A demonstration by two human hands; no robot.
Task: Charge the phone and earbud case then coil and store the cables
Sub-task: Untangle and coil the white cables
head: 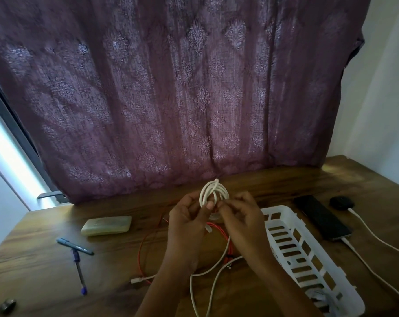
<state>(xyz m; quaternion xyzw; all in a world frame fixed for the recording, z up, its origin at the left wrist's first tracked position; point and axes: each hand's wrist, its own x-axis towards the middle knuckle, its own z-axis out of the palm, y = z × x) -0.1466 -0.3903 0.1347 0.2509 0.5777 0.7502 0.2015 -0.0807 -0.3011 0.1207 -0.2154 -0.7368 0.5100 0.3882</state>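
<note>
While the phone [322,217] and the dark round earbud case [341,202] lie at the right of the frame, each with a white lead running into it, you are partway through the coiling. Whether either is actually drawing charge cannot be told. Your left hand [188,217] pinches a bundle of white cable [213,193] just above the centre of the frame, thumb pressed across the loops. Your right hand [240,216] is curled close beside it, fingers narrow, seemingly feeding the next turn. Several loops are made, but a long tail of the same cable trails down to the lower edge. A red cable [145,245] lies loose on the counter [45,259] below your hands, not yet coiled. The white basket [308,255] at lower right holds something blurred at its near end. By my judgement, most coiling and all storing remain.
</note>
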